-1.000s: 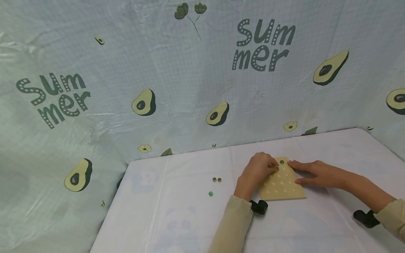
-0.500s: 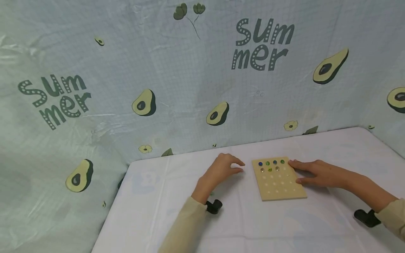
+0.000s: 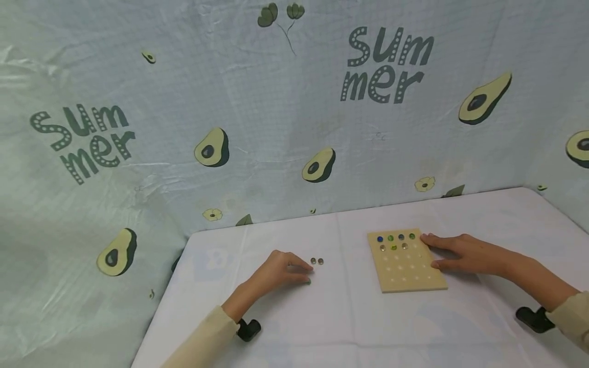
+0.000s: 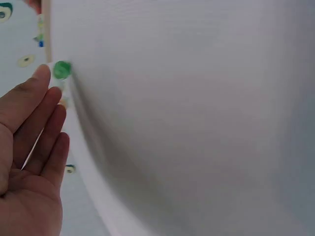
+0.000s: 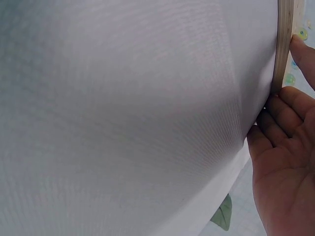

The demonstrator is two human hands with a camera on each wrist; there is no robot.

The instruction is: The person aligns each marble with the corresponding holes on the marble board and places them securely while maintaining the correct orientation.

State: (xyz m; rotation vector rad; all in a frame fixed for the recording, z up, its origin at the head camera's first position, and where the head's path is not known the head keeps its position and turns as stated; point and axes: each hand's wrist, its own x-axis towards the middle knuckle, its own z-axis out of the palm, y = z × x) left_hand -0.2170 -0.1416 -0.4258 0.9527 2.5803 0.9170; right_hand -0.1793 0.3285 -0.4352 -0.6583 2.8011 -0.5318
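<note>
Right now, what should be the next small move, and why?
Probably the left grip should pinch the small round green bead: it is right beside the bead without visibly holding it. The right grip touches the square beige wooden board, whose back row has four small round beads, the next row only three.

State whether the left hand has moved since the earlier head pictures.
Yes: in the head view, the left hand has moved left and down, away from the wooden board.

2 arms [image 3: 538,271] reach forward, left hand [image 3: 276,271] and right hand [image 3: 465,254] well apart.
</note>
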